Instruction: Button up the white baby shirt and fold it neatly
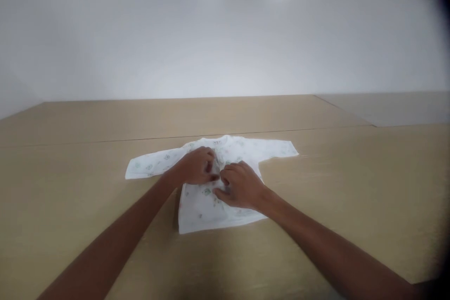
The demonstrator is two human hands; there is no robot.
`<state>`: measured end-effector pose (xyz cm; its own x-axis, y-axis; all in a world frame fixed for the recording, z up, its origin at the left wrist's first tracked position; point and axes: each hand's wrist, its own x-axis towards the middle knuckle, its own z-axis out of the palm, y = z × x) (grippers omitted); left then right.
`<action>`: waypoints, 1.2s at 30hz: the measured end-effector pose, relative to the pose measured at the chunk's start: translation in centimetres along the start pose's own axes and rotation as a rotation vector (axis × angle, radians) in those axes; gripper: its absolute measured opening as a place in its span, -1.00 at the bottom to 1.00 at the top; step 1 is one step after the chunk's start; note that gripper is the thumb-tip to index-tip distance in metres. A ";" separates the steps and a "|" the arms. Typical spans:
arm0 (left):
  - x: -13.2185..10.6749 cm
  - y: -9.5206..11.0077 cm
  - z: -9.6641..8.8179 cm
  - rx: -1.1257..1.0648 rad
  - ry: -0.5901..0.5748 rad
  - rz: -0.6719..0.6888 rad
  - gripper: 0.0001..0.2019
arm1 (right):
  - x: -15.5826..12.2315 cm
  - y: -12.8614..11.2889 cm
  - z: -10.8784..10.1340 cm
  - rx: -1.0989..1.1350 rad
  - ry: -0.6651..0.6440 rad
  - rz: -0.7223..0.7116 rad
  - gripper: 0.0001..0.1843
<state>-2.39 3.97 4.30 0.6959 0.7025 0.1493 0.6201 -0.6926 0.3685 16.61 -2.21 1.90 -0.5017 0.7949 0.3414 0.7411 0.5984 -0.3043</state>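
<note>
A small white long-sleeved baby shirt [204, 215] with a scattered pale print lies spread on the table, its sleeves out to both sides and its neck at the far end. My left hand [199, 165] is over the middle of the shirt's front, fingers curled together on the fabric. Close beside it, my right hand [242, 185] is also closed at the shirt's front, the thumb stretched toward the left. Both hands seem to pinch the cloth along the front opening. Exactly what lies between the fingertips is hidden and slightly blurred.
The shirt rests on a wide wood-coloured table [351, 197] with a thin seam running across behind it. At the far right a grey panel [397, 108] adjoins the table. A plain white wall [225, 42] rises behind, with ceiling lights above.
</note>
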 end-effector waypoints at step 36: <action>-0.4 1.2 3.4 -0.120 0.152 0.039 -0.82 | -0.2 0.3 0.8 0.074 0.019 0.215 -0.95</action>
<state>-0.68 2.29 1.59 0.6505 0.6981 0.2992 0.5393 -0.7019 0.4652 16.59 -2.12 1.04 -0.3261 0.9034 0.2783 0.7952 0.4213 -0.4360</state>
